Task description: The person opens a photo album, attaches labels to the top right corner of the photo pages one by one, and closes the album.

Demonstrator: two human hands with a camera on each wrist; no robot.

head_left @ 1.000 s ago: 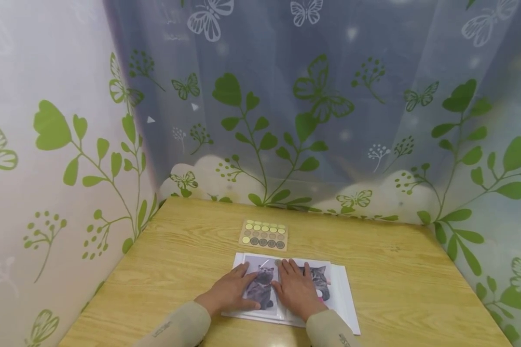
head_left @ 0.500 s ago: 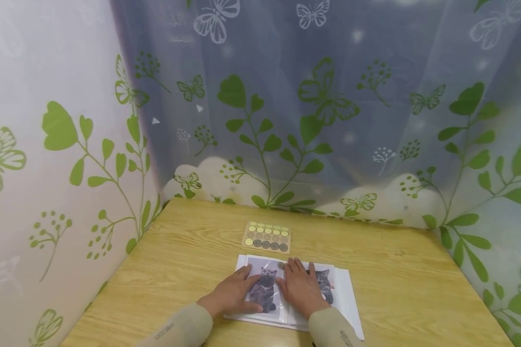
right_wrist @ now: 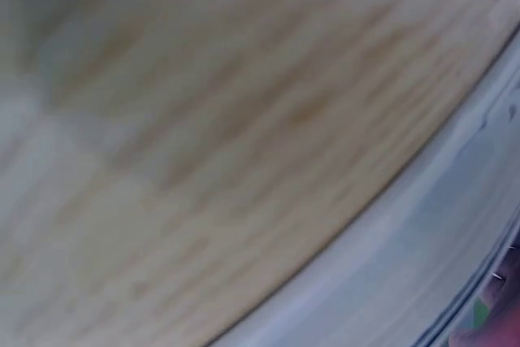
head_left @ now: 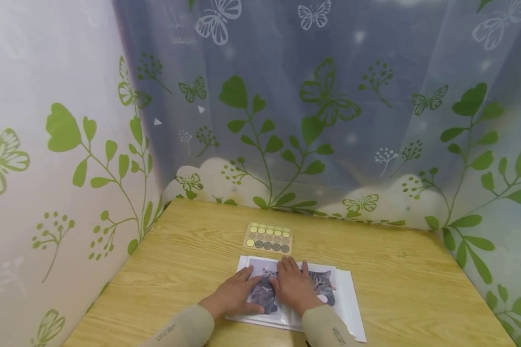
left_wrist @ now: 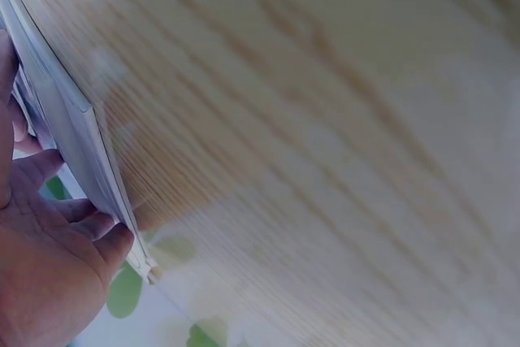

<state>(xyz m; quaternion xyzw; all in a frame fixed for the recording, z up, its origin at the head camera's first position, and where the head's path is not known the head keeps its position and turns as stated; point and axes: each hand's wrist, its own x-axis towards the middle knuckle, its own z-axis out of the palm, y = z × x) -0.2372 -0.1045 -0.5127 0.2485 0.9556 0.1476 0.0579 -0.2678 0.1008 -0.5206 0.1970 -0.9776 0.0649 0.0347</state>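
Observation:
A white photo album (head_left: 348,300) lies spread on the wooden table, with a grey cat picture (head_left: 265,295) on its left page and a tabby cat picture (head_left: 325,284) on its right. On the left page rests my left hand (head_left: 234,294), thumb apart from the fingers; the left wrist view shows its fingers (left_wrist: 110,241) along the album's edge. My right hand (head_left: 295,285) lies with extended fingers over the middle fold, covering part of both pages. In the right wrist view, the album's edge (right_wrist: 390,241) shows, with only a bit of that hand at the lower right corner.
Beyond the album lies a small brown sheet (head_left: 267,239) with rows of round yellow, brown and dark stickers. Patterned curtains (head_left: 282,144) with leaves and butterflies stand along the back and both sides of the wooden table (head_left: 395,270).
My right hand has slid left across the fold, covering the small round sticker seen there earlier and baring more of the tabby picture. The left hand stays in place; the view shifts slightly.

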